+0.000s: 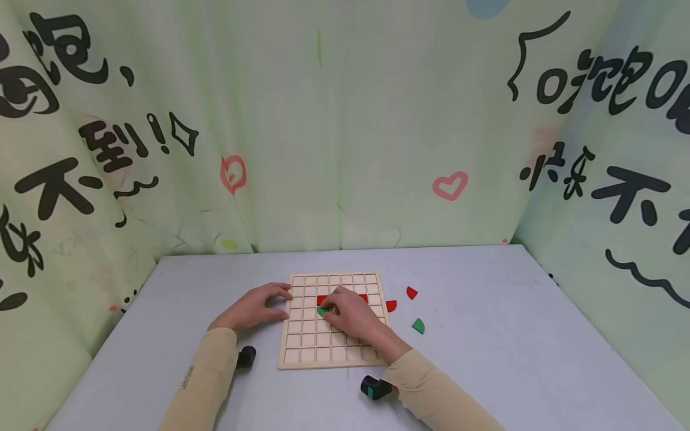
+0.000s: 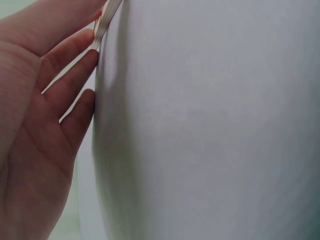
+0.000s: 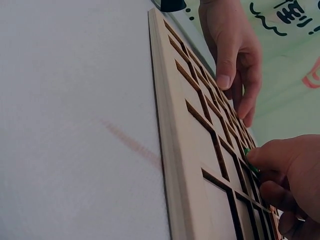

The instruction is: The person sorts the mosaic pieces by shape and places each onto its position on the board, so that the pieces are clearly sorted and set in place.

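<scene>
Pale green cloth (image 1: 388, 120) is hung behind the greyish-white desk (image 1: 485, 335) and along 2 of its sides, printed with black lettering (image 1: 649, 212) and a pink heart outline (image 1: 450, 197). Part of a blue disc (image 1: 487, 7) is cut off at the top. On the desk's smooth surface, a faint reddish streak (image 3: 131, 142) is shown by the right wrist view.

A wooden grid board (image 1: 334, 364) is laid flat on the desk, near the middle. Its left edge is touched by the left hand (image 1: 256, 306), whose fingers are spread and only slightly bent. By the right hand (image 1: 353, 314), a green piece (image 1: 321, 311) is pinched between thumb and finger over the grid, left of centre; whether it is seated cannot be told. Red shapes (image 1: 321, 300) are seen in the row just above it, partly covered by that hand.

To the right, 3 loose pieces are scattered: a red half-round (image 1: 391, 306) at the board's edge, a red wedge (image 1: 412, 293) and a green wedge (image 1: 418, 326) on the desk.
</scene>
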`<state>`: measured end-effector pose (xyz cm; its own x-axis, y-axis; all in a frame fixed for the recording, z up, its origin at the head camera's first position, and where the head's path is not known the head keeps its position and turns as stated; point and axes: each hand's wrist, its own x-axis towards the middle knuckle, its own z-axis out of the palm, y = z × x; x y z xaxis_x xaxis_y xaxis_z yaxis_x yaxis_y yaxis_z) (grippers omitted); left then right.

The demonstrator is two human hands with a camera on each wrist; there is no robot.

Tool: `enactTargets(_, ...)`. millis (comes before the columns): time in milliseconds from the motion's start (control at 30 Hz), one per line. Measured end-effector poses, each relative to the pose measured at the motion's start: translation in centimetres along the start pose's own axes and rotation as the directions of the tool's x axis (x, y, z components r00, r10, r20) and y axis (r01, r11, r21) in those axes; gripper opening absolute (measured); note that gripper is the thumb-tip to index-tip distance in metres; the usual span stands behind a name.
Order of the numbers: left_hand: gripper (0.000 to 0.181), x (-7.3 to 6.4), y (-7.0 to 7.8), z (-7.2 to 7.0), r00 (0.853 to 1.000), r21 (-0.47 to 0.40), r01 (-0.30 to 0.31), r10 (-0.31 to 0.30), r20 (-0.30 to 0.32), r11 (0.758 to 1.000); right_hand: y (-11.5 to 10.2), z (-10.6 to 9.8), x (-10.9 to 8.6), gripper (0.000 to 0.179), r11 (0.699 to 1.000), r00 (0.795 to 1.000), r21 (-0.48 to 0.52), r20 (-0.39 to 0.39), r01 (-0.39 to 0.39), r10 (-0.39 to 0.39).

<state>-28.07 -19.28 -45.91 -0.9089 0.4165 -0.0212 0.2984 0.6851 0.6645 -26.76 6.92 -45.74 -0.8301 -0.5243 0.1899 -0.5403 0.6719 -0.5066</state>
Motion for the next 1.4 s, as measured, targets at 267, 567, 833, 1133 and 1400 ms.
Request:
enactTargets(267,0.037,0.0,-0.2,0.1,1.000,0.004,0.000,0.000,-0.001,1.000,0.0,0.0,-0.1,0.013,1.000,1.000,0.004,-0.003,0.000,0.000)
enactTargets(567,0.038,0.1,-0.2,0.2,1.000,0.004,0.009,-0.009,-0.003,1.000,-0.1,0.2,-0.1,0.013,1.000,1.000,-0.001,-0.011,-0.014,0.014)
enactTargets(833,0.038,0.0,-0.1,0.3,1.000,-0.002,0.015,-0.015,-0.008,1.000,-0.1,0.3,-0.2,0.012,1.000,1.000,-0.006,-0.010,-0.028,0.028)
enactTargets(1133,0.037,0.1,-0.1,0.3,1.000,-0.002,0.015,-0.015,-0.009,1.000,-0.1,-0.2,-0.4,0.013,0.999,0.999,0.028,-0.031,-0.028,0.029)
enactTargets(1400,0.038,-0.1,0.2,0.2,1.000,-0.003,0.012,-0.012,-0.015,1.000,1.0,-1.6,-1.3,0.017,0.998,0.995,0.032,-0.091,-0.045,0.048)
